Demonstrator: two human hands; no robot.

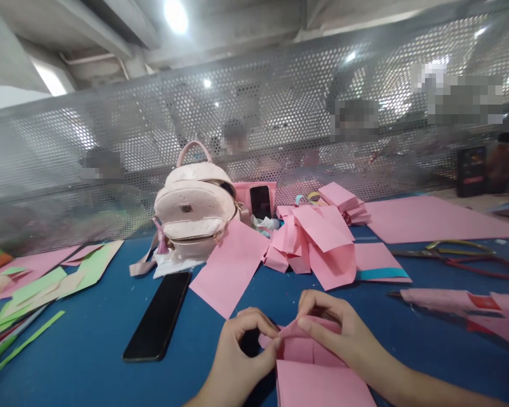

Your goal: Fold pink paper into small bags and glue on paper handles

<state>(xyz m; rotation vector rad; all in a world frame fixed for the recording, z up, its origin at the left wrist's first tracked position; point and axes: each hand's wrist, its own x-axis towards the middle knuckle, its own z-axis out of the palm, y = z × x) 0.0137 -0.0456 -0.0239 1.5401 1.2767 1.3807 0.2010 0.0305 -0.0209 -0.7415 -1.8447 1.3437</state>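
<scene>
Both hands work on one piece of folded pink paper near the front edge of the blue table. My left hand pinches its left edge between thumb and fingers. On the far side, my right hand grips the paper's upper edge, thumb on the near face and fingers curled behind. Below the folded piece, a flat pink sheet runs out of the bottom of the view. Beyond my hands lie a loose pink sheet and a heap of cut and folded pink papers.
A black phone lies left of my hands. Scissors and a pink glue gun lie on the right. At the back stands a pale backpack before a perforated metal screen. Green paper pieces are spread at far left.
</scene>
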